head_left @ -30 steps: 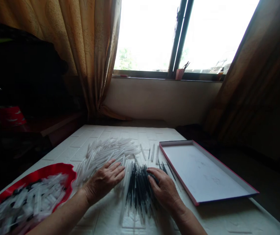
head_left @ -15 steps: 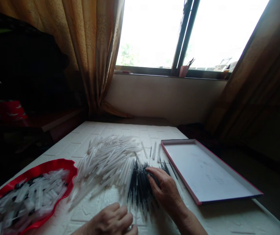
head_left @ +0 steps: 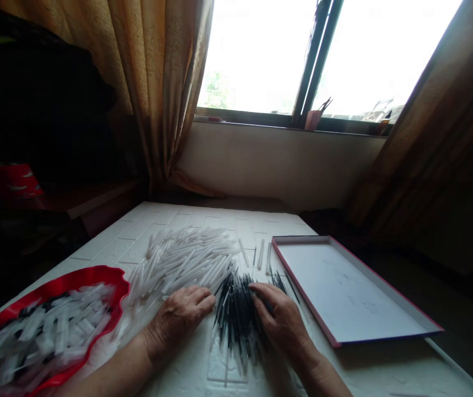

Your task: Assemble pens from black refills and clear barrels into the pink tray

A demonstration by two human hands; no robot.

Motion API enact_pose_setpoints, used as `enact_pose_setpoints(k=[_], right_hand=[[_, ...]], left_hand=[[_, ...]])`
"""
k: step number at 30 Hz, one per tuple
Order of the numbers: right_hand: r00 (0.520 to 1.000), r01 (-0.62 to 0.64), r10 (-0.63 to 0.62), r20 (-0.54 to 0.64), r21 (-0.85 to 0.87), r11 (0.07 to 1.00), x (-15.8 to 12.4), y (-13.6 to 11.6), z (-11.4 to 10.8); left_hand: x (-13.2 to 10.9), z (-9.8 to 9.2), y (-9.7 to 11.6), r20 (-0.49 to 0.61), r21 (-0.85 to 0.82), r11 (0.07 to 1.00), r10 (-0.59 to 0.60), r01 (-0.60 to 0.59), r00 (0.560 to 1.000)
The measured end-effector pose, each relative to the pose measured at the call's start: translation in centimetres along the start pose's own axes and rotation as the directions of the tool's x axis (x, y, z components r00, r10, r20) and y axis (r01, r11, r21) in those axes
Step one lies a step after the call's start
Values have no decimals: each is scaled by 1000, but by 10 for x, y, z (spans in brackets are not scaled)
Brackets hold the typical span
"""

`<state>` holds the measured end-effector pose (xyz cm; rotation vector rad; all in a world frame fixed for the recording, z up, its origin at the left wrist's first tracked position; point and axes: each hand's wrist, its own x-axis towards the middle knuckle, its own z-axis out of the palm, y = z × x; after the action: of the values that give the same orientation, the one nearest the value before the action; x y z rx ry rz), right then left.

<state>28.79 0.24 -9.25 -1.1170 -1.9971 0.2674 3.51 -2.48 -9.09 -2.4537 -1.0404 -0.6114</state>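
Black, slim sticks [head_left: 236, 317] lie bunched near the middle of the bench [head_left: 278, 223], their lengths running roughly toward me and their near ends fanned unevenly. I have the right hand [head_left: 281, 315] against the right side of this bunch, thumb and forefinger a little apart with dark sticks showing in the gap; from my end I cannot tell whether that grip clamps any of them. The left hand [head_left: 183, 310] sits at the other side, back upward and fingers bent close together, its fingertips just beside the black bunch. Its thumb is hidden from me, so I cannot tell whether this grip holds anything.

Beyond the left hand I see a broad heap of clear tubes [head_left: 191, 251], lying at mixed slants. Further left, a red wavy-rimmed basin [head_left: 117, 279] is loaded with short translucent pieces [head_left: 60, 328] and some dark bits among them; the nearest part blurs on my feed. Past the right hand lie a smaller cluster of dark sticks [head_left: 278, 282] and a few loose tubes [head_left: 260, 255], near the left wall of a shallow, red-edged box [head_left: 352, 292]. Its white floor carries faint marks. Behind everything, I get strong glare from the window [head_left: 257, 55].
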Motion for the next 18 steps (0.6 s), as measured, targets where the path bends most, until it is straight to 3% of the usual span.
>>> enact_pose_setpoints(k=[7, 11, 13, 16, 18], right_hand=[[999, 37, -37, 28, -2, 999, -5, -14, -2], [980, 126, -100, 174, -145, 981, -3, -35, -11], [940, 207, -128, 318, -229, 951, 2, -47, -17], [827, 354, -152, 541, -290, 889, 10, -57, -23], [769, 428, -170, 616, -299, 853, 13, -56, -21]], left_hand=[[-20, -16, 28, -19, -65, 997, -31, 30, 999], [-24, -15, 32, -12, -159, 983, -90, 87, 996], [-24, -13, 32, -27, -183, 978, -111, 104, 994], [-22, -12, 32, -84, -174, 980, -117, 102, 990], [-21, -13, 32, -122, -160, 982, -119, 99, 985]])
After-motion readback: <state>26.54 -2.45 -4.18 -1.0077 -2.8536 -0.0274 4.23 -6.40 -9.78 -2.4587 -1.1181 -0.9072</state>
